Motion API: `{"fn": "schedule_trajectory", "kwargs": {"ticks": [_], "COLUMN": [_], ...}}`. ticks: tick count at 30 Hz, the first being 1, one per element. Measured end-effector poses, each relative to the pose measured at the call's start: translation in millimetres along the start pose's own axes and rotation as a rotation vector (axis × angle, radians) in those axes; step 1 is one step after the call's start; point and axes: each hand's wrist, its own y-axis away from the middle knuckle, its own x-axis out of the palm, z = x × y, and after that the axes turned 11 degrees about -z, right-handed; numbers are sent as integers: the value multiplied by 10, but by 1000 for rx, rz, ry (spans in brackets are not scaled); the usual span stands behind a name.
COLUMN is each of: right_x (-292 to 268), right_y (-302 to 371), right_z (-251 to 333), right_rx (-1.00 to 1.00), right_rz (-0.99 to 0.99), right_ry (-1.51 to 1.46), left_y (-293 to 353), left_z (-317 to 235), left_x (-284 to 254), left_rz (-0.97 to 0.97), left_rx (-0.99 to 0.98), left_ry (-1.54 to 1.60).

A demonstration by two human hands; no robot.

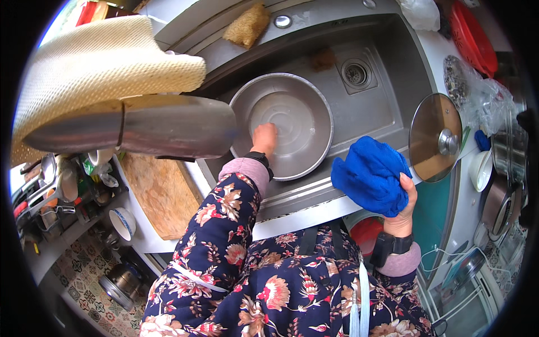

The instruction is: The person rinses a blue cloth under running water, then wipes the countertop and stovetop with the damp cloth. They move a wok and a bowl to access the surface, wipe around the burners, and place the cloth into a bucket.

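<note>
At the far left, one beige sheet [112,67] with a dimpled, woven-looking texture is seen, and in front of it one long, rounded, glossy grey form [179,126], crossed by a seam; its kind cannot be told. One white bowl [123,223] with blue patterning is set at the left of the bench [297,219], and beside it one wooden cutting board [163,194], flat and pale brown, is laid left of the sink. One coarse golden-brown pad [247,26] is placed along the sink's back edge.

The left hand [265,137] is held over the inside of the pan, near its left rim; its grip is curled closed, and whether anything is held cannot be told. One round pan [306,115], smooth grey metal, is set in the left half of one rectangular metal sink [382,106]. One round drain [355,73] is seen toward the back.

One blue cloth [370,174], soft and bunched, is held above the sink's front edge by the right hand [405,208], the grip closed around its right side. One round glass lid [435,137] with one metal knob is placed at the sink's right end. Beyond it, one red plastic basin [474,39] and one white bowl [480,170] are seen.
</note>
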Motion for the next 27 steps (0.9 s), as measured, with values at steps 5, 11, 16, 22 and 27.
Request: {"fn": "schedule_trajectory", "kwargs": {"ticks": [5, 11, 16, 22, 27], "right_x": [70, 252, 342, 423, 441], "right_y": [-20, -47, -52, -42, -47], "right_z": [-8, -19, -48, -126, -163], "right_rx": [7, 22, 57, 72, 80], "right_rz": [11, 84, 111, 121, 120], "right_ry": [6, 8, 72, 81, 79], "left_y": [-40, 85, -23, -185, -199], "left_z": [-44, 33, 12, 389, 641], "left_x": [-697, -2207, -2439, -2321, -1871], "left_rz": [24, -403, -758, -744, -453], "left_rx": [88, 85, 385, 376, 57], "left_ry": [244, 583, -513, -10, 1240]}}
